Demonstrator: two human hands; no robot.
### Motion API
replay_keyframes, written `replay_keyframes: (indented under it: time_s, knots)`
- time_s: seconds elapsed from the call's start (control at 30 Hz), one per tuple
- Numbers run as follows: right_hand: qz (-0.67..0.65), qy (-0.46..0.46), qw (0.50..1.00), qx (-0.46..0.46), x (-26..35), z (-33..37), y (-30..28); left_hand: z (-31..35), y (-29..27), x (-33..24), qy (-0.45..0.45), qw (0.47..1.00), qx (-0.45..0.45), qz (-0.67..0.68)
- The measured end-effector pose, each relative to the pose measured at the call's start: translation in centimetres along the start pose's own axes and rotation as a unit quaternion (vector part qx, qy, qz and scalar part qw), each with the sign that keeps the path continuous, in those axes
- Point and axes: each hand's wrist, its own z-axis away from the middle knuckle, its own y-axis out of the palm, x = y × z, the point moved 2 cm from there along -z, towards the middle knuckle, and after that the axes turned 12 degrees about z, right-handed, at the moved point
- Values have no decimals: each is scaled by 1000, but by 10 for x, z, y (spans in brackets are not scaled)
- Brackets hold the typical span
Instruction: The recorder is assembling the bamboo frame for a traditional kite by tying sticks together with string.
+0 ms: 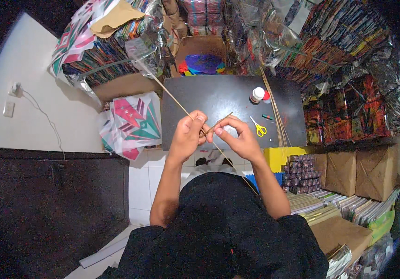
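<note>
A long, thin wooden stick (171, 96) slants across in front of me, from the far left down past my right forearm. My left hand (189, 134) is closed around it near its middle, thumb on top. Between the fingers of my right hand (237, 136) is a short, thin brown strip (227, 116), pinched where it crosses the long stick. The fingers hide the crossing itself, so I cannot tell whether the two are joined. Both hands are above the near edge of a dark table (195, 88).
Yellow-handled scissors (260, 132), a white-lidded jar (257, 94), a small green item (267, 117) and several thin sticks (278, 116) lie on the table's right. Red-and-green printed sheets (132, 118) hang at its left. Wrapped stacks (349, 109) and brown boxes (374, 172) crowd the right.
</note>
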Motion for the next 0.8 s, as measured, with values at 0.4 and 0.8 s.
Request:
replay_keyframes:
  time_s: [0.4, 0.8]
  knots:
    - [-243, 114, 963, -13, -6, 3, 5, 12, -14, -2, -16, 990, 77, 115]
    - [-100, 88, 991, 21, 26, 10, -1, 16, -27, -7, 6, 999, 44, 18]
